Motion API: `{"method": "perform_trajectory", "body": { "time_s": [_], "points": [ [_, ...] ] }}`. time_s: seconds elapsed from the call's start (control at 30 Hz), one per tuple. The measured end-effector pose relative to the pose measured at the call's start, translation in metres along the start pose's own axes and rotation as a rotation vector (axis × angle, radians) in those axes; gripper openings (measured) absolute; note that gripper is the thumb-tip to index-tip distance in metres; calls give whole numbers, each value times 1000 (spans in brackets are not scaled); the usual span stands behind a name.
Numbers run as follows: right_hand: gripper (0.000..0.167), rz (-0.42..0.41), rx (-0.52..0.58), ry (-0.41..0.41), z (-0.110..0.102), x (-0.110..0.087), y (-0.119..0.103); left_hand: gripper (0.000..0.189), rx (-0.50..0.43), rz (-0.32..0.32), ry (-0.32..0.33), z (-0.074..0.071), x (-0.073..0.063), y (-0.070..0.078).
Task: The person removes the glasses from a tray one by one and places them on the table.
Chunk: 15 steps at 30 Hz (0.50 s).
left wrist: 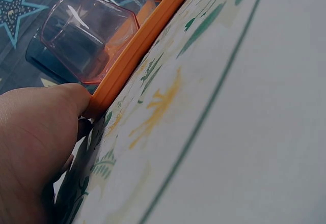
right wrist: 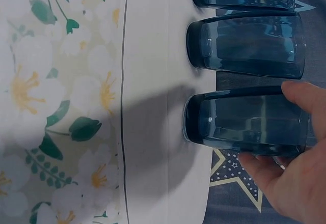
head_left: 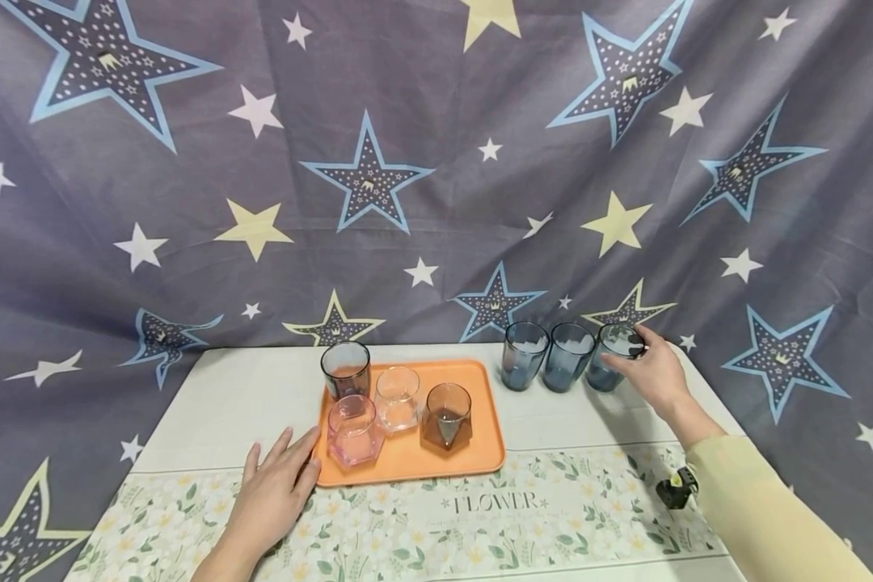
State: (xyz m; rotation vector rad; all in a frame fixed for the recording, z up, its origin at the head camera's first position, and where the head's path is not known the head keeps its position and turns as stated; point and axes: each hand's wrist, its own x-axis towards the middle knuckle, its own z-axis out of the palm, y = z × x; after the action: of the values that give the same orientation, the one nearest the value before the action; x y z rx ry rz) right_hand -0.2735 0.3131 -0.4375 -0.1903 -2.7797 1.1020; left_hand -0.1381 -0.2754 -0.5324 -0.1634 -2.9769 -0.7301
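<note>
At the back right, my right hand holds the rightmost blue drinking glass near its rim, thumb on one side and fingers on the other. The glass stands upright at the end of a row, beside a middle blue glass and a left blue glass. My left hand lies on the tabletop with fingers extended, touching the left edge of an orange tray. In the left wrist view the thumb meets the tray's corner.
On the tray stand a dark blue-grey glass, a pink glass, a clear glass and a brown glass. A floral tablecloth covers the table. A star-patterned curtain hangs right behind it.
</note>
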Motion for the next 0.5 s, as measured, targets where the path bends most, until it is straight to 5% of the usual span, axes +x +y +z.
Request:
{"method": "perform_trajectory", "body": {
  "time_s": [0.5],
  "points": [
    [104,-13,18,-8,6,4,2,55,13,9,4,0,-1,0]
  ]
}}
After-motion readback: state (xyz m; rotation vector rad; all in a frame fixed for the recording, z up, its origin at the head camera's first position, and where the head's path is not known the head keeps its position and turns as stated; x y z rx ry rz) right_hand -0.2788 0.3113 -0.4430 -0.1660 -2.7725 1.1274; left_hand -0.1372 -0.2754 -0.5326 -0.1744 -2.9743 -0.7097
